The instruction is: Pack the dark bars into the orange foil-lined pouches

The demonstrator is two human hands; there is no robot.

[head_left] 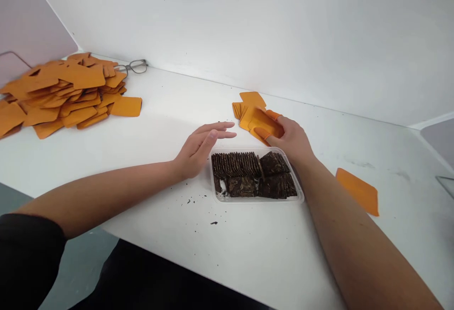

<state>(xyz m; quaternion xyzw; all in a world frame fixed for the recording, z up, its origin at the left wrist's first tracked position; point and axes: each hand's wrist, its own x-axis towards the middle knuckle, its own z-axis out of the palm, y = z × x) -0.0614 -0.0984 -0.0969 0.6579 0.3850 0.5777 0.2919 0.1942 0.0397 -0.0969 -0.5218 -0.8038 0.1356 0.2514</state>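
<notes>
Head camera looks down at a white bench point(177, 234). Right hand point(289, 139) pinches a small stack of orange pouches point(253, 116) at the far side of a clear tray of dark wafer biscuits point(253, 175). Left hand point(198, 146) hovers flat, fingers spread, just left of the tray. A big pouch pile point(60, 92) and glasses point(135, 66) lie far left; one pouch point(358, 191) lies right. Separating a single pouch cleanly likely needs a light thumb slide, with the tray kept steady.

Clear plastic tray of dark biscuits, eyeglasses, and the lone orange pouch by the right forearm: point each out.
clear plastic tray point(301, 198): head view, on its near right rim.
eyeglasses point(137, 66): head view, on the right-hand lens.
lone orange pouch point(358, 191): head view, on the middle of its face.
</notes>
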